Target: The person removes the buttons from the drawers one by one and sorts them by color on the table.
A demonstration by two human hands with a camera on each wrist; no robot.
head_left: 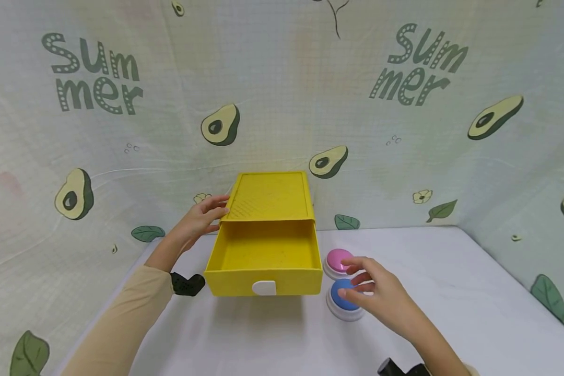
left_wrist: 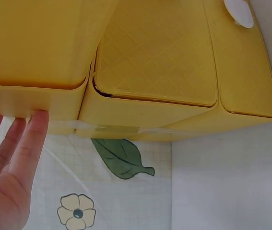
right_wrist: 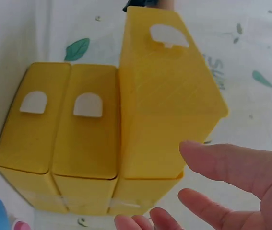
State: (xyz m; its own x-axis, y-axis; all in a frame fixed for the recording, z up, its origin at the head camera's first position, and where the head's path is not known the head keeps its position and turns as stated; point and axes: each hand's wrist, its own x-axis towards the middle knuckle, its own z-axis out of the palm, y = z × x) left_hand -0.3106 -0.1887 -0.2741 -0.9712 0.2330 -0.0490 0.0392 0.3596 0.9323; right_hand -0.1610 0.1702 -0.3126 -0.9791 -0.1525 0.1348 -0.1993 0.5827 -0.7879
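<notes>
Buttons first: pink button (head_left: 339, 259) and blue button (head_left: 342, 300) sit on the white table (head_left: 451, 292) just right of the yellow drawer unit (head_left: 269, 201), pink behind, blue nearer the front edge. Both have white bases. Avocado-print cloth (head_left: 282, 104) hangs behind and on both sides as a backdrop.

Right hand (head_left: 380, 295) hovers over the blue button, fingers loosely spread and slightly bent, holding nothing; whether a fingertip touches the button is unclear. It partly covers the blue button from the head view. The wrist view shows its fingers (right_wrist: 231, 163) relaxed in front of the drawer fronts, apart from them.

Left hand (head_left: 199, 219) rests flat against the unit's left side near the top, fingers straight, no grip. The left wrist view shows a fingertip (left_wrist: 39, 120) touching the unit's edge.

Drawer unit stands near the middle of the table's back edge, against the cloth. Yellow plastic, textured crosshatch top. Top drawer (head_left: 265, 261) is pulled out toward the front, inside looks bare. White tab handle (head_left: 263, 287) sits centred on its front. The right wrist view shows two more drawers (right_wrist: 61, 129) pushed in, each with the same white tab.
</notes>
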